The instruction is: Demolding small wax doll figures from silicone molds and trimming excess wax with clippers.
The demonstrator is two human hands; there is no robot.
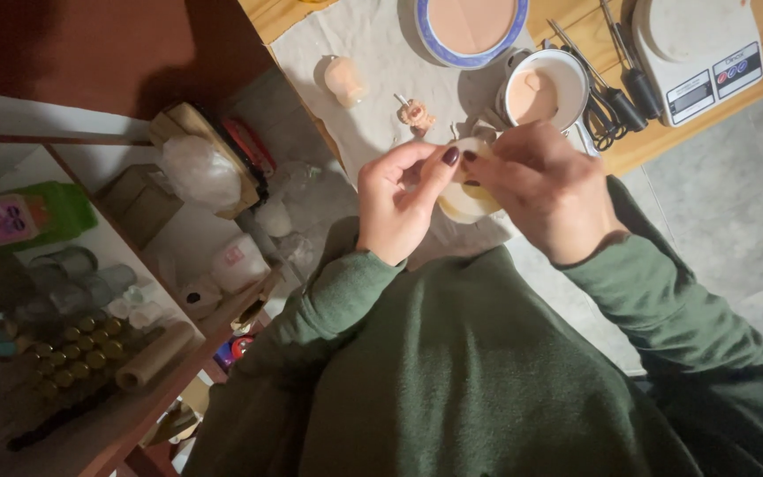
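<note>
Both my hands meet over a grey cloth (373, 53) on a wooden table. My left hand (399, 199) and my right hand (545, 185) pinch a small round pale yellow and white object (463, 201) between the fingertips; most of it is hidden by my fingers. Just beyond the hands stands a white cup (540, 88) filled with a peach-coloured mass. A little peach figurine (415, 113) and a peach lump (344, 79) lie on the cloth farther off.
A blue-rimmed plate (470, 31) sits at the far edge. A white kitchen scale (699, 53), scissors and dark tools (615, 88) lie to the right. On the left, shelves hold small jars (72, 340), a paper roll (154, 355) and a green bottle (37, 216).
</note>
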